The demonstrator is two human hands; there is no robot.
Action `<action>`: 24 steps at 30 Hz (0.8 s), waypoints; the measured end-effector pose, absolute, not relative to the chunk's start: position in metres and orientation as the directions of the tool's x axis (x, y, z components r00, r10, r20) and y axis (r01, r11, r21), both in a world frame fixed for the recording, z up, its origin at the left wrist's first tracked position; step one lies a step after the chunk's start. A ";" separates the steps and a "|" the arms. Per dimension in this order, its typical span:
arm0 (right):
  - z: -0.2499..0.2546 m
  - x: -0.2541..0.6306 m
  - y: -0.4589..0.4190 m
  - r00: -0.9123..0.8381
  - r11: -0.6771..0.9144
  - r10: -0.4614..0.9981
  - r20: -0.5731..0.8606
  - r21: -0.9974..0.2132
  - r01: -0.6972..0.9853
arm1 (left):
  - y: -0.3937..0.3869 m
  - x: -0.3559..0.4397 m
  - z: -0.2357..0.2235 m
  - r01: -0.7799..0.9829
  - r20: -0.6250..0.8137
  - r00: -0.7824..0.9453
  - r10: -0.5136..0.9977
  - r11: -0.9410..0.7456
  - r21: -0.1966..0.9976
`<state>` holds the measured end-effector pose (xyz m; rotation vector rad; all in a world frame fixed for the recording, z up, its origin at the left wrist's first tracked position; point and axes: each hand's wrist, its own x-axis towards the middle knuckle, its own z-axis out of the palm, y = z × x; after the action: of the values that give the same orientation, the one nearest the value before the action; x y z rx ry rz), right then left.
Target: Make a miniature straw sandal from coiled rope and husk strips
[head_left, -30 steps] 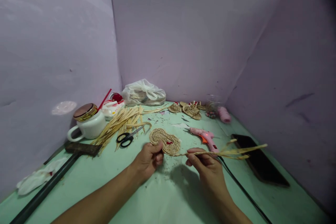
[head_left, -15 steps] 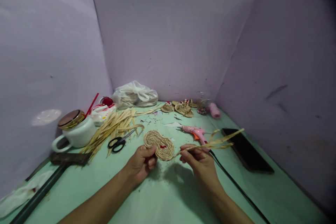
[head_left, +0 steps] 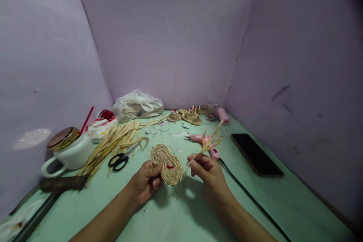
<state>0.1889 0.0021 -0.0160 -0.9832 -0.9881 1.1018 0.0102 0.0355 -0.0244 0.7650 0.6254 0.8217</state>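
Green table (head_left: pixel 113 215): it is stretching beneath everything I'm watching.
Left hand (head_left: pixel 146 181): it is gripping the near left edge of a woven coil (head_left: pixel 166 160), thumb on top.
Right hand (head_left: pixel 209 168): it is pinching a straw strand (head_left: pixel 209 144), hovering just right of the woven coil.
Pink glue gun (head_left: pixel 197 138): it is lying just beyond that hand.
Woven coil: it is hanging between both hands, long axis slanting far left to near right.
Straw strand: it is leaving the lower right edge.
Red bits (head_left: pixel 170 166): they're dotting the nearer lobe.
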 end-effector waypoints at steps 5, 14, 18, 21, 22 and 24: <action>-0.015 0.190 0.003 0.121 0.149 0.985 0.122 -0.958 -0.246 | 0.035 0.010 -0.025 -0.394 -0.181 0.568 0.803 0.458 0.797; -0.013 0.188 0.002 0.055 0.124 0.992 0.114 -0.958 -0.259 | 0.034 0.010 -0.020 -0.337 -0.182 0.620 0.763 0.468 0.817; -0.015 0.188 0.003 0.069 0.121 0.992 0.107 -0.965 -0.234 | 0.033 0.010 -0.019 -0.304 -0.193 0.612 0.767 0.454 0.838; -0.016 0.189 0.003 0.069 0.123 0.992 0.110 -0.966 -0.229 | 0.032 0.010 -0.019 -0.288 -0.197 0.608 0.769 0.445 0.848; -0.017 0.188 0.003 0.070 0.122 0.992 0.108 -0.966 -0.228 | 0.032 0.011 -0.018 -0.286 -0.196 0.610 0.768 0.443 0.850; -0.018 0.188 0.003 0.068 0.119 0.992 0.106 -0.967 -0.224 | 0.031 0.011 -0.017 -0.284 -0.190 0.615 0.766 0.440 0.852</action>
<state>0.1880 0.0034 -0.0177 -0.9845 -1.0519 1.1864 0.0114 0.0314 -0.0167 0.8894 0.6236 0.7068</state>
